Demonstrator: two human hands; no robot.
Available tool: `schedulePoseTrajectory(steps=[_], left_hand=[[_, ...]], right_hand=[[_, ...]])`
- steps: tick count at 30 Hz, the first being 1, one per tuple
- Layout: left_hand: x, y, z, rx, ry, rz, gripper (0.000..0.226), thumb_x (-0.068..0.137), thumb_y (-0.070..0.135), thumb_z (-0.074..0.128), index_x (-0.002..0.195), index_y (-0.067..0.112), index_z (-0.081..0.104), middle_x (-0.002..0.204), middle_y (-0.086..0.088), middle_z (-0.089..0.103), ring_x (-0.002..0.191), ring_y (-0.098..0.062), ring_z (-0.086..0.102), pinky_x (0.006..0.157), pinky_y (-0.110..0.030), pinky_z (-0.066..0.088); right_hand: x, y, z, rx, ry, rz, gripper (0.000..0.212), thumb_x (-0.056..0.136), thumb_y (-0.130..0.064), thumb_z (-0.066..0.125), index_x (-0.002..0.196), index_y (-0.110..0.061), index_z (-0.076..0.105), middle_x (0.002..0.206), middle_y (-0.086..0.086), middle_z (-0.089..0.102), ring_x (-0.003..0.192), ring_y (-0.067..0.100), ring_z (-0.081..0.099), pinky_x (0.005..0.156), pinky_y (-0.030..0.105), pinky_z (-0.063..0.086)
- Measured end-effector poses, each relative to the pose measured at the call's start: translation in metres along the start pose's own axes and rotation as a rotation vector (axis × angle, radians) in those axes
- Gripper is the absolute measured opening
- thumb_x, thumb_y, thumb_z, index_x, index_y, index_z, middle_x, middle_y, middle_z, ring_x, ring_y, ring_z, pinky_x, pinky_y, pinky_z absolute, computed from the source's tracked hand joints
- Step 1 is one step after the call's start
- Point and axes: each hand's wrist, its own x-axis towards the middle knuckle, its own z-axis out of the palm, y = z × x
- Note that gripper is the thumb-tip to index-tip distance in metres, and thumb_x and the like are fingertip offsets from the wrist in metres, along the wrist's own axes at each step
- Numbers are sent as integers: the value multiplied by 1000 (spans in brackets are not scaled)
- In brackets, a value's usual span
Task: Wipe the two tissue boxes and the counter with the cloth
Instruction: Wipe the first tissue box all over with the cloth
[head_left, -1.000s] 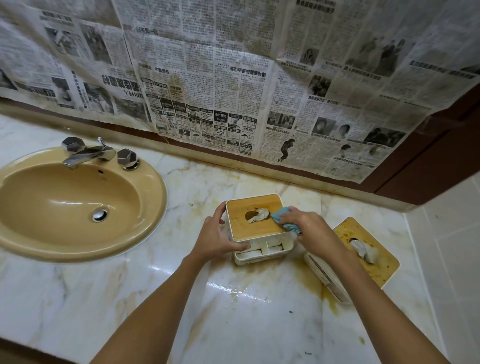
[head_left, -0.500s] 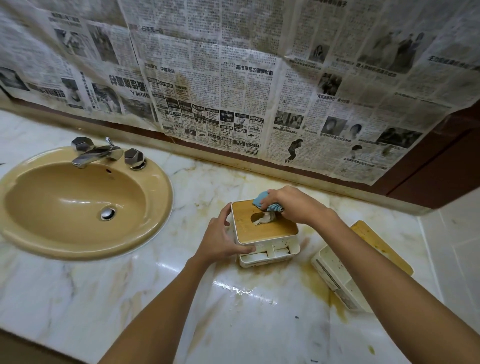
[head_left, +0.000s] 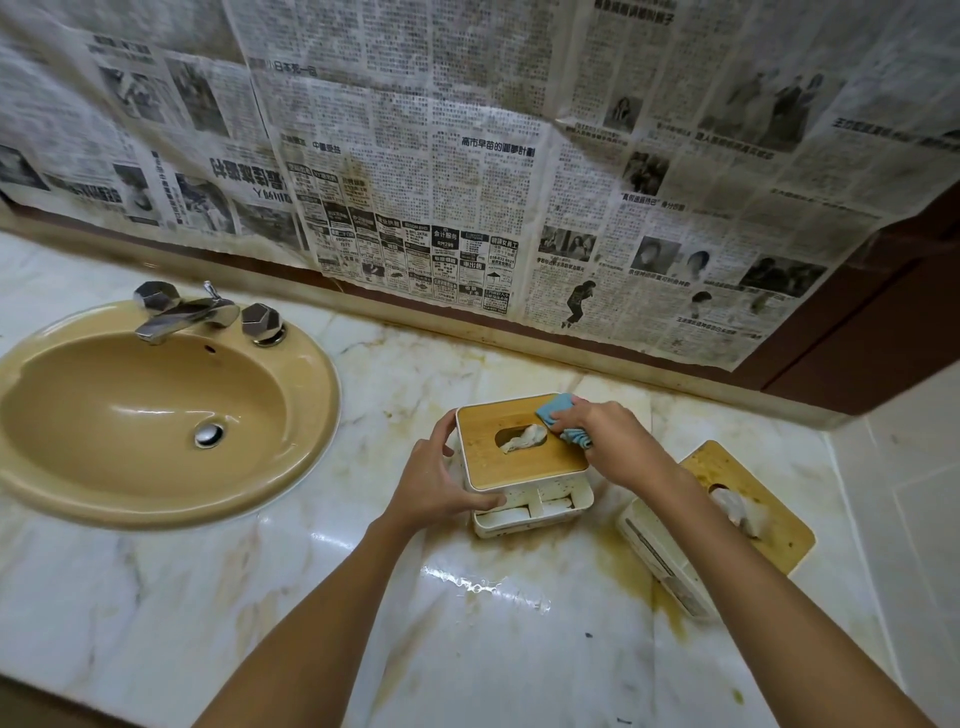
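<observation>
A white tissue box (head_left: 524, 462) with a wooden lid and a tissue poking out stands mid-counter. My left hand (head_left: 441, 480) grips its left side, thumb at the front corner. My right hand (head_left: 610, 447) holds a light blue cloth (head_left: 558, 418) bunched in its fingers and presses it on the lid's far right corner. A second tissue box (head_left: 727, 525) with a stained wooden lid sits to the right, partly hidden by my right forearm. The marble counter (head_left: 493, 623) is wet and carries yellow-brown stains between the boxes.
A tan oval sink (head_left: 145, 415) with a chrome faucet (head_left: 176, 314) fills the left. Newspaper sheets (head_left: 467, 182) cover the back wall. A white tiled side wall (head_left: 914, 493) closes off the counter on the right.
My right hand has slid the cloth from the lid's far middle edge toward its far right corner, uncovering the second box's lid. My left hand keeps its grip on the box.
</observation>
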Motion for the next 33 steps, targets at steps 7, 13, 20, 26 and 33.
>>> schedulePoseTrajectory(steps=[7,13,20,26,33], left_hand=[[-1,0,0,15,3,0,126,46,61,97,150,51,27,135,13,54,110,-7,51,86,-26,46],[-3,3,-1,33,-4,-15,125,47,60,96,150,52,26,134,11,55,108,-4,50,83,-22,43],[-2,3,0,59,-3,-38,128,45,64,94,152,50,25,133,8,55,108,-4,50,82,-23,43],[-3,6,-2,64,-13,-43,127,44,63,95,151,49,27,133,6,54,111,-4,49,85,-26,44],[-4,21,-7,196,-30,-57,147,40,76,91,159,40,13,147,6,49,141,-25,41,109,-44,42]], right_hand=[[-31,-7,14,222,152,78,71,74,22,54,125,-23,71,139,6,63,131,25,55,109,37,45],[-29,-19,16,113,269,116,64,78,18,56,129,-19,68,139,8,60,120,30,61,103,39,48],[-71,-28,48,207,240,161,69,78,19,66,139,-15,61,153,3,48,145,27,40,117,40,36],[-55,-26,13,421,385,284,66,78,22,53,132,-13,67,138,5,63,124,23,61,106,31,48],[-65,-19,41,656,370,446,49,89,7,61,128,-22,69,112,5,75,84,13,67,61,9,47]])
